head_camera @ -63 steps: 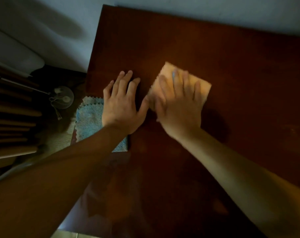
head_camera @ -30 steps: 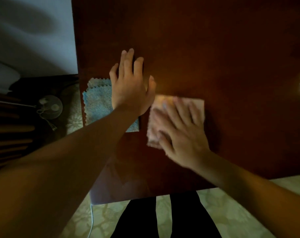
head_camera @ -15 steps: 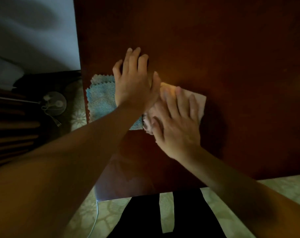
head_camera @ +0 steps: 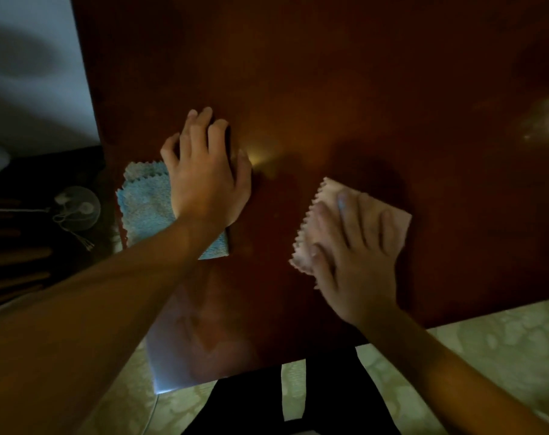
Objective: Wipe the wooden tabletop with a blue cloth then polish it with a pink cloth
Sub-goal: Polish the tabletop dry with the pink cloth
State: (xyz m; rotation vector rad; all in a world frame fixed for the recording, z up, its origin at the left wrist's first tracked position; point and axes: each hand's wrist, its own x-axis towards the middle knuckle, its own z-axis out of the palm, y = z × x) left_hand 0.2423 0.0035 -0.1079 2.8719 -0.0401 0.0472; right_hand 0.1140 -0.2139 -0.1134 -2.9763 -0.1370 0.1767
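Right hand (head_camera: 354,262) flat on the pink cloth (head_camera: 351,224), fingers spread, pressing it to the dark wooden table (head_camera: 329,73) near the front edge; somewhat blurred, so grip hard to judge, apparently a press rather than a clutch. Left hand (head_camera: 204,177) open, palm down, partly on the blue cloth (head_camera: 144,208) at the left table edge. Cloths apart, bare wood between. Small fan (head_camera: 78,208) on the floor at left.

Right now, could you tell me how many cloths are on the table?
2. The blue cloth lies at the tabletop's left edge; the pink cloth sits under the right hand.
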